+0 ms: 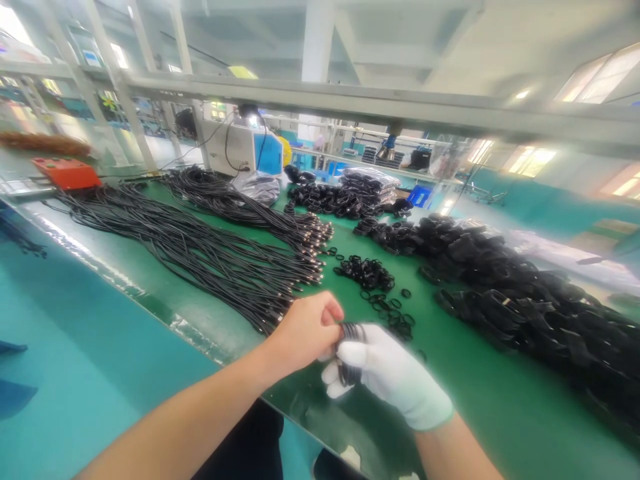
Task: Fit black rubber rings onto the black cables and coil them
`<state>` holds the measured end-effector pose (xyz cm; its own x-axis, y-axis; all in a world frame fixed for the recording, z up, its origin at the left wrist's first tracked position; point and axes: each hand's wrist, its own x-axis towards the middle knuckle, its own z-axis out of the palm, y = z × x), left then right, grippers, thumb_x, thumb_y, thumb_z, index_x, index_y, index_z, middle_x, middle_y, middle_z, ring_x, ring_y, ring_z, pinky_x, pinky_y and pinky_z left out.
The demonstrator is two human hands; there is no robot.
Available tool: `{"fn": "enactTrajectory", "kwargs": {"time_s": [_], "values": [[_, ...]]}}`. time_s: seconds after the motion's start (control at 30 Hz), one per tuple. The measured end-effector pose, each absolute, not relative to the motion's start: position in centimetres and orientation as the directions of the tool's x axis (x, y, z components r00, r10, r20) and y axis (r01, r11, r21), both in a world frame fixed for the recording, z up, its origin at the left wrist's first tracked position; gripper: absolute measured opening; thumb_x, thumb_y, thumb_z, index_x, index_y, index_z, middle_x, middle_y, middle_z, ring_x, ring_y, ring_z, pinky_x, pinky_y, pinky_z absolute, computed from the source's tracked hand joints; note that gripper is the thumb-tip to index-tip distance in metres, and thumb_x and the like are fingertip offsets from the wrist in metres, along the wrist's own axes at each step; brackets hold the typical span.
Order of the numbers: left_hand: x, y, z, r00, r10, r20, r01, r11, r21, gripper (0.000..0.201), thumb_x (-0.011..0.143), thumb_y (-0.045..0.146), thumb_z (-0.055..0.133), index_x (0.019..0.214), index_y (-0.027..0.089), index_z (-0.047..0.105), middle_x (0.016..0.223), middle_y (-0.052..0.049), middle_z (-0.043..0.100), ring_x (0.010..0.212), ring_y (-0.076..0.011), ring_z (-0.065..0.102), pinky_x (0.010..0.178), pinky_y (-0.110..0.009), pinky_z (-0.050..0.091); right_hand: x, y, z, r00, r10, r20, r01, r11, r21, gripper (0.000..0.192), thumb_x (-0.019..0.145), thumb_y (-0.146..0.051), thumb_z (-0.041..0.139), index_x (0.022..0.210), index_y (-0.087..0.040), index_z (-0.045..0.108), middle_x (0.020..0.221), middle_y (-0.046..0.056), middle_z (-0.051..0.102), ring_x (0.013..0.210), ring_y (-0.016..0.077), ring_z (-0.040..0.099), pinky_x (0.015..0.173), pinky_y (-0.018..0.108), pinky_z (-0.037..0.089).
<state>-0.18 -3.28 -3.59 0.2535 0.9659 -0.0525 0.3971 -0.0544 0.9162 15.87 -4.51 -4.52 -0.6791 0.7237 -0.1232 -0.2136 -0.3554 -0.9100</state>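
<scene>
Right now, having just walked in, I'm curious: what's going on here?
A person is handling small black rings at a green table. The gloved right hand holds a stack of rings, while the fingertips of the bare left hand are at the stack's near end; whether they grip a ring is unclear. Beyond the hands lies a pile of loose rings. Long black cables stretch away to the left, and dark heaps sit to the right.

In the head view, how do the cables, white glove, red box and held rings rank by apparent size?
Largest to smallest:
1. Cables
2. White glove
Unranked: red box and held rings; close in size, rings nearer and partly covered.
</scene>
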Motion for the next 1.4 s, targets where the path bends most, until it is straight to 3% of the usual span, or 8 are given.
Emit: {"fn": "enactTrajectory", "kwargs": {"time_s": [0.27,0.4,0.67,0.9,1.1,1.27,1.4], "values": [[0.3,-3.3,-4.3,0.247,0.968,-0.045,0.438,-0.070,0.896,0.008,0.066,0.018,0.052,0.073,0.019,0.056,0.058,0.003,0.060,0.048,-0.0127,0.058,0.042,-0.020,0.041,15.7,-4.4,-4.3,-0.642,0.734,-0.221,-0.070,-0.343,-0.937,0.020,0.067,-0.021,0.070,0.078,-0.005,0.064,0.062,0.008,0.064,0.056,0.0177,0.064,0.055,0.029,0.054],[0.6,-2.8,-4.6,0.270,0.956,-0.115,0.383,0.003,0.924,0.011,0.068,0.017,0.049,0.077,0.018,0.054,0.054,0.004,0.057,0.044,-0.0121,0.056,0.041,-0.020,0.040,15.7,-4.4,-4.5,-0.625,0.742,-0.244,-0.085,-0.376,-0.923,0.027,0.068,-0.023,0.071,0.088,-0.007,0.063,0.069,0.009,0.065,0.060,0.0187,0.065,0.057,0.032,0.055],[0.4,-2.1,-3.9,0.311,0.940,0.138,0.505,-0.287,0.814,0.011,0.069,0.013,0.053,0.074,0.019,0.061,0.072,0.002,0.060,0.064,-0.0118,0.055,0.055,-0.021,0.041,15.5,-4.3,-5.7,-0.641,0.743,-0.194,-0.238,-0.432,-0.870,0.031,0.073,-0.030,0.070,0.091,-0.007,0.063,0.085,0.013,0.065,0.073,0.0211,0.066,0.069,0.039,0.053],[-0.7,-2.5,-3.7,0.345,0.928,0.143,0.523,-0.316,0.792,0.016,0.072,0.017,0.058,0.088,0.022,0.060,0.085,0.002,0.060,0.072,-0.0132,0.052,0.064,-0.025,0.041,15.7,-3.5,-6.8,-0.619,0.763,-0.188,-0.381,-0.500,-0.778,0.025,0.078,-0.032,0.067,0.089,-0.011,0.061,0.075,0.007,0.062,0.066,0.0167,0.061,0.060,0.033,0.052],[-0.4,-5.4,-4.7,0.489,0.841,0.231,0.578,-0.511,0.636,0.011,0.074,0.021,0.067,0.068,0.019,0.059,0.079,0.001,0.061,0.086,-0.0177,0.050,0.080,-0.031,0.036,15.4,-3.1,-7.5,-0.554,0.830,-0.064,-0.510,-0.400,-0.761,0.015,0.080,-0.024,0.064,0.076,-0.010,0.061,0.068,0.002,0.058,0.063,0.0108,0.056,0.063,0.025,0.050],[-1.6,-4.3,-3.6,0.365,0.923,0.122,0.507,-0.307,0.806,0.010,0.080,0.022,0.058,0.090,0.022,0.059,0.083,0.002,0.061,0.076,-0.0137,0.054,0.067,-0.025,0.042,16.2,-3.2,-7.4,-0.639,0.743,-0.200,-0.385,-0.534,-0.753,0.027,0.079,-0.030,0.065,0.097,-0.010,0.061,0.081,0.008,0.062,0.072,0.0179,0.062,0.067,0.038,0.055],[-1.3,-3.4,-3.0,0.300,0.943,0.143,0.605,-0.304,0.736,0.017,0.078,0.016,0.055,0.093,0.023,0.059,0.085,0.003,0.061,0.069,-0.0121,0.055,0.064,-0.023,0.042,16.1,-3.5,-7.4,-0.658,0.724,-0.207,-0.321,-0.518,-0.793,0.028,0.077,-0.027,0.067,0.097,-0.010,0.060,0.086,0.010,0.062,0.076,0.0203,0.064,0.062,0.038,0.057]]}}
